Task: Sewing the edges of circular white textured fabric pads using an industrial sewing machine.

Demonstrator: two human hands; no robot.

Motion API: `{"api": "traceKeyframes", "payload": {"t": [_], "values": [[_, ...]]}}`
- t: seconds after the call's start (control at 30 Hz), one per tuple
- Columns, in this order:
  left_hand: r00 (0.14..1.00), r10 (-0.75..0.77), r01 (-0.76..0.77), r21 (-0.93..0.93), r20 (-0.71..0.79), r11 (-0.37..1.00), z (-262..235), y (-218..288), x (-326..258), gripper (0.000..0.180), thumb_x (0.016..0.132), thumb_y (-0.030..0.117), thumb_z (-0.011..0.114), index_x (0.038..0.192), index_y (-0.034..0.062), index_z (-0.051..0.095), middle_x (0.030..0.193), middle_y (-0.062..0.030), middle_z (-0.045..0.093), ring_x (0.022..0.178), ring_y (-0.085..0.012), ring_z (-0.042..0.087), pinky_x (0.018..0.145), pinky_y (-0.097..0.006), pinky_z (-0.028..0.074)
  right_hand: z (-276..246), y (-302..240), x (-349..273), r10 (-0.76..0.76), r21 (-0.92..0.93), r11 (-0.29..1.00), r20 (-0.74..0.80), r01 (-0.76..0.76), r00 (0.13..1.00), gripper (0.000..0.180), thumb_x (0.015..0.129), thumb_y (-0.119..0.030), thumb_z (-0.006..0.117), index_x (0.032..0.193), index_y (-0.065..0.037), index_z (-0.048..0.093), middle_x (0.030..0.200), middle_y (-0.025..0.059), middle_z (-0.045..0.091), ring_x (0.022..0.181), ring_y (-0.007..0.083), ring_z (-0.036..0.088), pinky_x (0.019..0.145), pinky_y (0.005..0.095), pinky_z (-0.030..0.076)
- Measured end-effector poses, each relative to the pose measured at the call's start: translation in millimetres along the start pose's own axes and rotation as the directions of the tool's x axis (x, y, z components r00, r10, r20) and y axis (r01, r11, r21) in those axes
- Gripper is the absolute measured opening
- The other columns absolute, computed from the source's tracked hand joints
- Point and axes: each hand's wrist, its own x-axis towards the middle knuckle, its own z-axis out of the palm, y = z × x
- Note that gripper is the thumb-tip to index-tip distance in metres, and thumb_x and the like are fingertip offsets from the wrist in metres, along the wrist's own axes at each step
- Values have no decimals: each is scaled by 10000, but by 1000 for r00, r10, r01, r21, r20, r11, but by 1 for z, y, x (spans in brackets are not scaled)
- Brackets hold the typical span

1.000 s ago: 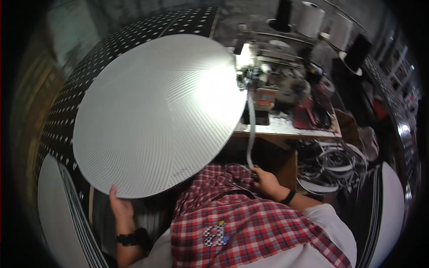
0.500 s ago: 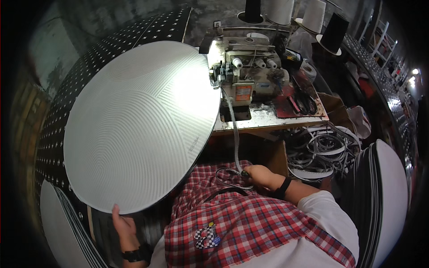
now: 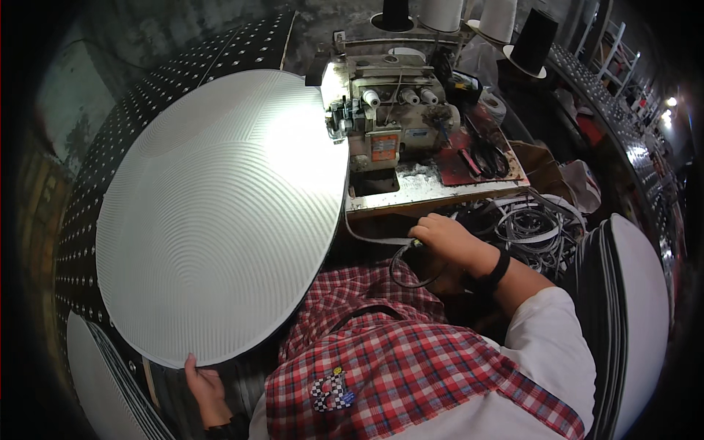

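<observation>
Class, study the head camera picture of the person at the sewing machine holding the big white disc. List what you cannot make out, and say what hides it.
- Left hand: head view; only the fingers show at the white disc's lower rim; the grip is hidden behind it.
- Right hand: head view; the underside, at a white band, faces away.
- Sewing machine needle area: too small and glared out by its lamp.
- Table surface under the disc: covered.

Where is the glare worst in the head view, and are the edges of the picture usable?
Head view: strongest glare on the big white ribbed disc near the sewing machine, washing out its ridges there; the left hand at the disc's lower rim sits in dim shadow; the right hand on the trim strip is well lit; the rim of the picture is black and bent by fisheye.
</observation>
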Motion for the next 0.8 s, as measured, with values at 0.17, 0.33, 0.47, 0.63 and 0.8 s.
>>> {"api": "traceKeyframes", "payload": {"t": [0.17,0.33,0.47,0.63,0.8], "values": [[953,-189,181,59,238,982,2,3,-8,446,789,237,547,1146,-7,435,1141,-97,504,1032,-222,497,891,-329,387,19,-6,40,-51,-40,998,50,53,997,128,717,-94,491,825,-29,508,835,97,518,845,256,506,745,347,421],[1000,-15,12,-125,-21,992,9,15,3,444,788,220,554,1151,-4,430,1139,-90,513,1030,-222,502,896,-339,388,44,-3,88,-344,-262,921,-204,287,916,179,731,-148,474,785,4,553,1160,198,477,1109,316,428,933,397,346],[992,-66,70,-35,110,997,5,0,-7,420,796,184,530,1147,-22,424,1132,-109,515,1019,-236,512,874,-363,408,65,2,117,-331,-209,926,-54,313,942,235,736,-148,474,859,16,588,1181,200,468,1132,320,411,957,407,334],[902,-308,247,222,303,943,6,0,-14,424,800,177,501,1151,-39,405,1115,-128,520,985,-261,530,839,-382,429,80,2,122,-386,-188,918,-216,350,897,233,731,-147,479,883,3,570,1067,182,524,1067,308,470,946,414,358],[1000,19,-17,-93,17,995,17,15,7,524,822,317,534,1209,0,376,1165,-102,491,1037,-225,497,868,-342,405,80,3,126,-423,-284,896,-313,341,851,157,706,-160,499,778,-26,542,913,148,539,911,302,523,913,424,382]]}}
